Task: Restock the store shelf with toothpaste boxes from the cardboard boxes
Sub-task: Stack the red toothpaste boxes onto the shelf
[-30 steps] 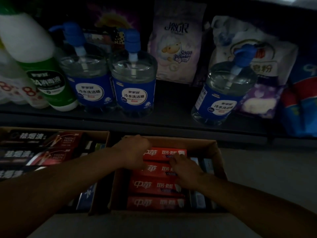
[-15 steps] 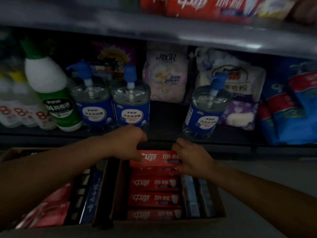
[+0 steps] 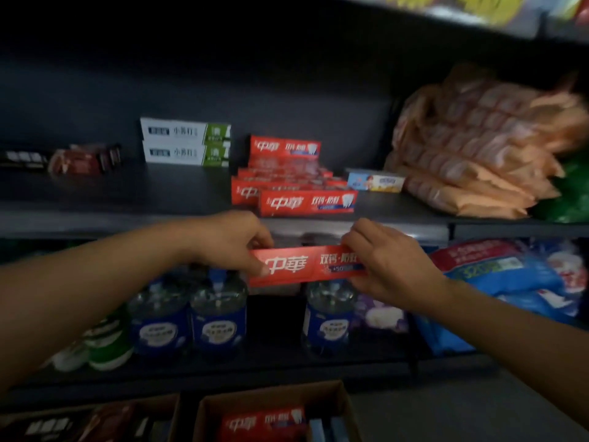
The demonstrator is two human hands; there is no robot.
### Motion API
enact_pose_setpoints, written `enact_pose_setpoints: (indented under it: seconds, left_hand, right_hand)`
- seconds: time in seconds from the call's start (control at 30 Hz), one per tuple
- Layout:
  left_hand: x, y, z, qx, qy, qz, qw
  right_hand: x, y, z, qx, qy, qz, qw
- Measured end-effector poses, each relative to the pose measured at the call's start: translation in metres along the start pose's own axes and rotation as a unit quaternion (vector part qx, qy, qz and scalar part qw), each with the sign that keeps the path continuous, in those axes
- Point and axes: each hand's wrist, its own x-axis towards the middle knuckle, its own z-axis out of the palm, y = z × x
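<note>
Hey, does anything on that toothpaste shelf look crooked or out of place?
Mostly tidy. The front red toothpaste box sits offset to the right of the red row behind it. On the far left, a dark toothpaste box lies alone, too blurred to judge. No visible damage or spills.

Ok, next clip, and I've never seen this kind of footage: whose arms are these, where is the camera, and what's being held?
There is no machine here. The camera sits on a person's head and looks forward and down, so the arms are theirs. The left hand and right hand each grip one end of a red toothpaste box, held level in front of the shelf. On that shelf a stack of matching red boxes already lies, with white and green boxes behind to the left. Below, a cardboard box holds more red boxes.
</note>
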Motion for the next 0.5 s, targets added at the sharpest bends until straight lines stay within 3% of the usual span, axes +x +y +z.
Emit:
enact_pose_setpoints:
  seconds: [0.23, 0.37, 0.5]
  left_hand:
    - [0.006, 0.027, -0.074, -0.091, 0.111, -0.007, 0.99]
    - [0.019, 0.022, -0.098, -0.077, 0.182, -0.01, 0.98]
    - [0.034, 0.011, -0.112, -0.058, 0.204, -0.015, 0.977]
  right_hand:
    - [0.036, 0.041, -0.062, -0.053, 0.083, 0.009, 0.995]
    - [0.064, 0.067, -0.076, 0.03, 0.049, 0.048, 0.997]
    - [0.093, 0.084, -0.076, 0.061, -0.007, 0.07, 0.996]
